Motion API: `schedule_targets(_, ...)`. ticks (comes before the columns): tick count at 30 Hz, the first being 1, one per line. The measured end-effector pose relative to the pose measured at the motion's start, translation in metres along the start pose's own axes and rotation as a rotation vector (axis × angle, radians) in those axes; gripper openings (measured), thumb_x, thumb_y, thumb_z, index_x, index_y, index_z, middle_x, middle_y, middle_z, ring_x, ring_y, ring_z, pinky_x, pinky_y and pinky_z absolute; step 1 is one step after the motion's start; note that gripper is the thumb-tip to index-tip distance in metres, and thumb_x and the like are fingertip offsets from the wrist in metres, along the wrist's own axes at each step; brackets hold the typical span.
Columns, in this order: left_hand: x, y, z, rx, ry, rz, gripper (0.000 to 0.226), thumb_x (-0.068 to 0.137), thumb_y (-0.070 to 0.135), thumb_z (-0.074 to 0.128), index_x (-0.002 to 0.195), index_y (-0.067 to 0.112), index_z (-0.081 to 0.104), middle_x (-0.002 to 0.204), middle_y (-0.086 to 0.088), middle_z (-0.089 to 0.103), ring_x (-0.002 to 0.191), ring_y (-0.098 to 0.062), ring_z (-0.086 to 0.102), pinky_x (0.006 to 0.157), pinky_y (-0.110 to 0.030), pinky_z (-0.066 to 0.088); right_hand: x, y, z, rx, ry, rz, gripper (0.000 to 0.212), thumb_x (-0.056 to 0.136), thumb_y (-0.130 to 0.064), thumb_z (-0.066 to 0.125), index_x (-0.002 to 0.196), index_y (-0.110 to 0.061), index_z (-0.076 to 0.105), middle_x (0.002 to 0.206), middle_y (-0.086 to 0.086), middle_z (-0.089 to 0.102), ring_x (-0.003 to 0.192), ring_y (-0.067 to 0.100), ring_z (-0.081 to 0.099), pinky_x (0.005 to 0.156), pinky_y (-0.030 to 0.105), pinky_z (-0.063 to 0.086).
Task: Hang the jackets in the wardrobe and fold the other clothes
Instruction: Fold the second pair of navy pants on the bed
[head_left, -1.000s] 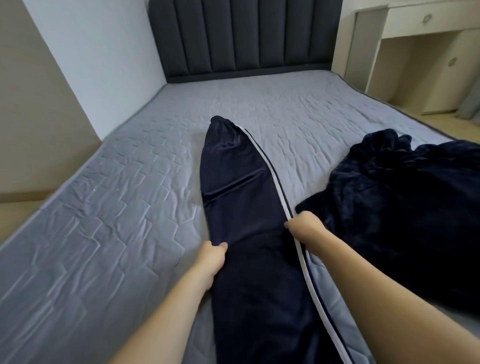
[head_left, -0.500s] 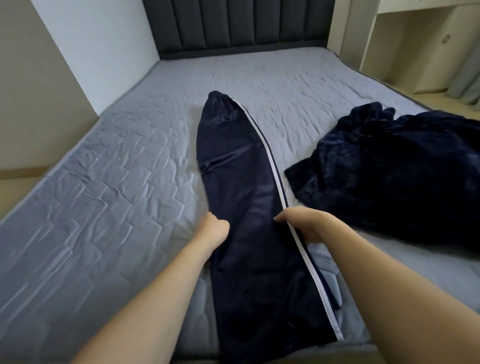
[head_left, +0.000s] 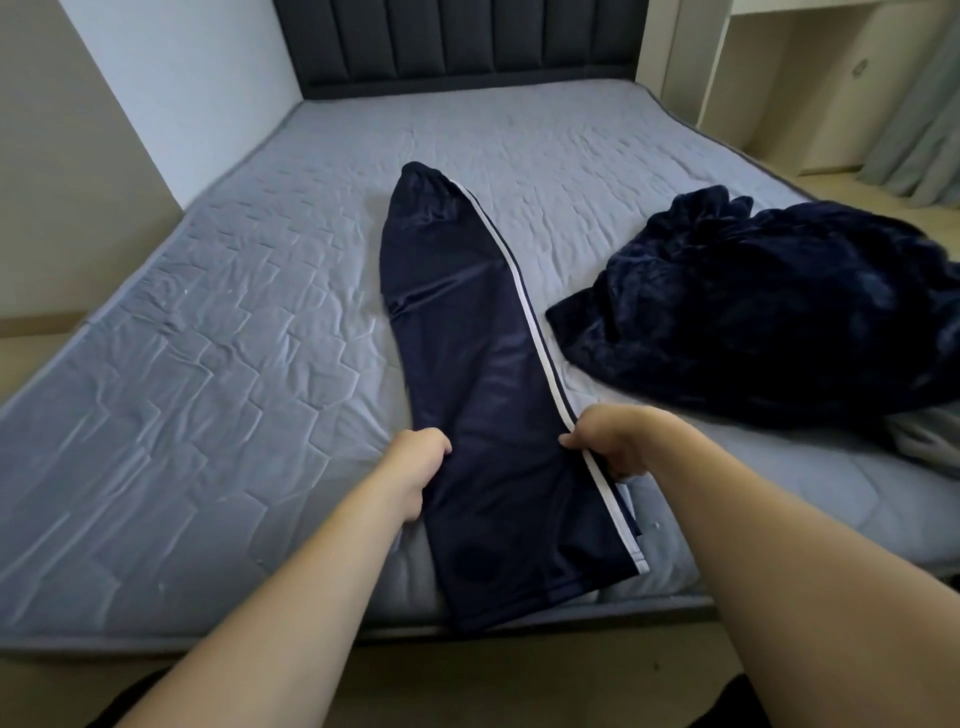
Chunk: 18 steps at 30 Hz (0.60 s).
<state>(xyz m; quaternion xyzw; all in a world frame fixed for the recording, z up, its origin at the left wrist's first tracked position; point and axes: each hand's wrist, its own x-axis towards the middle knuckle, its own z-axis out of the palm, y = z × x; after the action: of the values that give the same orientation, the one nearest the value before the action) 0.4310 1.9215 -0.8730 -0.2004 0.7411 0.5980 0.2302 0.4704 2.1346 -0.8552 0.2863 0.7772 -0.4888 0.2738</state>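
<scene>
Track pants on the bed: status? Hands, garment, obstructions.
Left hand and right hand each grip an edge of the track pants. Pants flat, lengthwise on mattress. Fleece garment heaped right, apart.

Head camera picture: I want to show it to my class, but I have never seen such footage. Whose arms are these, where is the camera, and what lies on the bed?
No machine here: a person wears a camera on the head, looking down at their own bare arms. On the mattress lie dark trousers with a white side stripe, laid long. The left hand grips their left edge; the right hand pinches the striped edge. To the right lies a crumpled dark fleecy garment, untouched.
</scene>
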Motion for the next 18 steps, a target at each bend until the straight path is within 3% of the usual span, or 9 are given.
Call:
schedule_targets(2, 0.0, -0.002, -0.003, 0.007, -0.007, 0.008, 0.02, 0.086, 0.004, 0.051, 0.104, 0.002, 0.059, 0.097, -0.018, 0.067, 0.081, -0.029, 0.064, 0.07, -0.032, 0.05, -0.004, -0.001, -0.003, -0.018, 0.007, -0.006, 0.031, 0.101, -0.028, 0.047, 0.121, -0.006, 0.055, 0.111, 0.016, 0.068, 0.097, 0.03, 0.066, 0.089, 0.042, 0.05)
schedule_targets(5, 0.007, -0.01, 0.0, 0.16, 0.157, 0.111, 0.026, 0.09, 0.009, 0.054, 0.113, -0.003, 0.056, 0.112, -0.019, 0.063, 0.096, -0.033, 0.061, 0.081, -0.035, 0.048, -0.005, 0.0, -0.01, -0.007, 0.038, -0.047, 0.042, 0.098, -0.044, 0.05, 0.111, -0.006, 0.061, 0.096, 0.013, 0.072, 0.083, 0.029, 0.07, 0.08, 0.042, 0.056)
schedule_targets(8, 0.008, -0.016, 0.011, 0.358, 0.245, 0.192, 0.031, 0.095, 0.017, 0.05, 0.117, -0.004, 0.054, 0.118, -0.02, 0.06, 0.101, -0.036, 0.058, 0.084, -0.036, 0.047, -0.001, 0.005, -0.012, -0.079, 0.132, -0.101, 0.054, 0.093, -0.056, 0.051, 0.108, -0.005, 0.061, 0.104, 0.014, 0.069, 0.093, 0.033, 0.068, 0.087, 0.048, 0.055)
schedule_targets(10, 0.011, -0.017, 0.015, 0.433, 0.262, 0.201, 0.034, 0.098, 0.022, 0.048, 0.12, -0.003, 0.054, 0.122, -0.022, 0.06, 0.109, -0.038, 0.057, 0.088, -0.038, 0.047, 0.0, 0.006, -0.011, -0.018, 0.052, -0.063, 0.045, 0.094, -0.05, 0.053, 0.11, -0.009, 0.061, 0.106, 0.012, 0.069, 0.095, 0.031, 0.068, 0.086, 0.045, 0.055)
schedule_targets(14, 0.007, -0.007, 0.014, 0.605, 0.254, 0.215, 0.039, 0.099, 0.03, 0.047, 0.122, -0.002, 0.048, 0.126, -0.022, 0.058, 0.113, -0.039, 0.057, 0.091, -0.039, 0.047, -0.008, 0.0, -0.013, 0.003, -0.177, 0.055, 0.02, 0.097, -0.019, 0.053, 0.11, -0.006, 0.062, 0.104, 0.014, 0.07, 0.096, 0.03, 0.067, 0.09, 0.043, 0.054)
schedule_targets(16, -0.012, -0.003, 0.003, 0.749, 0.319, 0.472, 0.033, 0.095, 0.03, 0.054, 0.111, 0.006, 0.038, 0.118, -0.018, 0.058, 0.106, -0.038, 0.058, 0.081, -0.04, 0.046, -0.014, -0.001, -0.015, 0.034, -0.192, 0.083, 0.022, 0.099, -0.019, 0.051, 0.112, -0.004, 0.061, 0.11, 0.015, 0.069, 0.101, 0.03, 0.066, 0.092, 0.042, 0.052)
schedule_targets(18, -0.041, -0.008, -0.014, 0.802, 0.284, 0.948, 0.036, 0.084, 0.029, 0.06, 0.106, 0.009, 0.039, 0.108, -0.006, 0.049, 0.098, -0.03, 0.055, 0.078, -0.04, 0.046, -0.018, -0.002, -0.02, 0.136, -0.192, 0.085, 0.025, 0.1, -0.022, 0.05, 0.11, -0.002, 0.062, 0.105, 0.014, 0.071, 0.096, 0.028, 0.067, 0.085, 0.04, 0.054)
